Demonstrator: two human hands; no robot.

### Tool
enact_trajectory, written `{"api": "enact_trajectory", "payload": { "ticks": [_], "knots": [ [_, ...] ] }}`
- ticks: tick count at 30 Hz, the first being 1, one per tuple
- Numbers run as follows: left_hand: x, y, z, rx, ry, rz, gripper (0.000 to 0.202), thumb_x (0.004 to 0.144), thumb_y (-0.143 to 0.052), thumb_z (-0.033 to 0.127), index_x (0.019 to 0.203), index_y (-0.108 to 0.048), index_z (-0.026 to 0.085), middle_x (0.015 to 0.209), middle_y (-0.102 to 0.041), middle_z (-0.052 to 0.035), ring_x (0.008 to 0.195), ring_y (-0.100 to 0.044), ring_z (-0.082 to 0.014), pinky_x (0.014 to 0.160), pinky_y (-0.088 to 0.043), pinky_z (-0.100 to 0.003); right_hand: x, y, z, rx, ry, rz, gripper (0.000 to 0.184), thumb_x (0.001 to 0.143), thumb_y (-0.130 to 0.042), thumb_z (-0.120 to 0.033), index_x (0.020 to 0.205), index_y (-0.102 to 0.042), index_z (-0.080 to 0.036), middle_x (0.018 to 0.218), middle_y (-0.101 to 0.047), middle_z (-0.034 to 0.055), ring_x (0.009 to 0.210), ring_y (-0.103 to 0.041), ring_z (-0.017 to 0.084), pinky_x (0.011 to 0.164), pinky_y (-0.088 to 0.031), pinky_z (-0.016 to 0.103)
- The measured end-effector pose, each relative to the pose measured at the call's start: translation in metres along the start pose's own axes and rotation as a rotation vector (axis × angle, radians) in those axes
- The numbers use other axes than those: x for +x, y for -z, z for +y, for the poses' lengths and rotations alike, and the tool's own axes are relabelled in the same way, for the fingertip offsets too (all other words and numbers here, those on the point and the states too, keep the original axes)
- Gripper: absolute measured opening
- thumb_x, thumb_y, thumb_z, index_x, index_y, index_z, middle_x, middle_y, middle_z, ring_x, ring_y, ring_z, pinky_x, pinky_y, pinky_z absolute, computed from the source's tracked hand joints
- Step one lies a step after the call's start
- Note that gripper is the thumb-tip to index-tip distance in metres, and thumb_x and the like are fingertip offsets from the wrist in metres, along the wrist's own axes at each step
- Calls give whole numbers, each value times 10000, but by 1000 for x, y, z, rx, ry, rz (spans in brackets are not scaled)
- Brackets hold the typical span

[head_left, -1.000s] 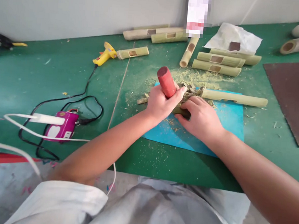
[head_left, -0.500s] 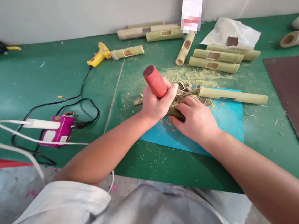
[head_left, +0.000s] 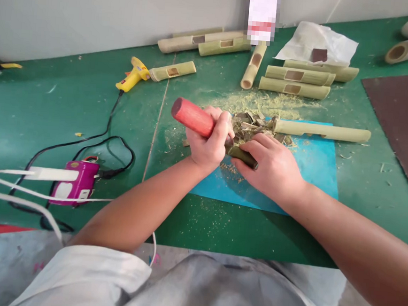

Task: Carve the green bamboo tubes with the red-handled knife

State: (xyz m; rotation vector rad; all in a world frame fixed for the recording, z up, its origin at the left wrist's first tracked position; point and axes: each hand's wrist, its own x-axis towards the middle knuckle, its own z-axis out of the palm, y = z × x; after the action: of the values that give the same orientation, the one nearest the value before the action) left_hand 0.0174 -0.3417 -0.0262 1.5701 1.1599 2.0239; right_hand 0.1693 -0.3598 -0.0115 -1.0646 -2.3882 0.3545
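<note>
My left hand (head_left: 207,141) is wrapped round the red wooden handle (head_left: 191,116) of a tool whose working end is hidden between my hands. My right hand (head_left: 271,165) grips a short dark green bamboo piece (head_left: 241,155) on the blue mat (head_left: 315,169). The tool's hidden end points into that piece. A heap of bamboo chips and peel (head_left: 248,123) lies just beyond my fingers. A long pale bamboo stick (head_left: 322,131) lies across the mat's far edge.
Several cut bamboo tubes (head_left: 294,81) with square notches lie at the back, near a white paper (head_left: 318,44). A yellow glue gun (head_left: 132,75), a purple power unit (head_left: 76,185) with black and white cables sit left. A brown sheet (head_left: 404,117) lies right.
The red handle has tilted down and to the left, from nearly upright to lying low. My left hand turned with it; my right hand stayed on the green bamboo piece.
</note>
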Motion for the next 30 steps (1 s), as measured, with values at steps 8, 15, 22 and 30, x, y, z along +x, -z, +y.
{"api": "enact_trajectory", "payload": {
  "ticks": [8,15,22,30],
  "knots": [
    [9,-4,2,25,44,86,533,1046,-474,508,632,-336,200,473,-385,89,426,-418,-30,465,-396,-279,-1,2,-5,32,38,54,199,915,-590,-330,868,-690,-164,879,-640,106,820,-574,218,744,-487,359],
    [9,-2,6,-23,11,45,511,1015,-526,538,661,-357,212,525,-399,64,452,-442,-57,459,-375,-302,-4,0,-4,5,-47,41,247,900,-588,-359,808,-699,-158,796,-640,88,730,-555,194,663,-445,327],
    [-2,5,3,42,5,-199,429,971,-591,512,679,-465,223,619,-529,24,555,-537,-120,562,-476,-331,-3,2,0,-93,-18,-71,300,913,-583,-371,718,-679,-164,774,-615,94,755,-529,206,710,-433,350],
    [-1,8,0,35,-11,-256,366,970,-603,443,696,-495,225,650,-553,16,572,-539,-129,601,-483,-342,-3,0,-3,-101,-63,-49,173,813,-670,-309,879,-678,-149,835,-613,94,789,-544,222,701,-434,346]
  ]
}}
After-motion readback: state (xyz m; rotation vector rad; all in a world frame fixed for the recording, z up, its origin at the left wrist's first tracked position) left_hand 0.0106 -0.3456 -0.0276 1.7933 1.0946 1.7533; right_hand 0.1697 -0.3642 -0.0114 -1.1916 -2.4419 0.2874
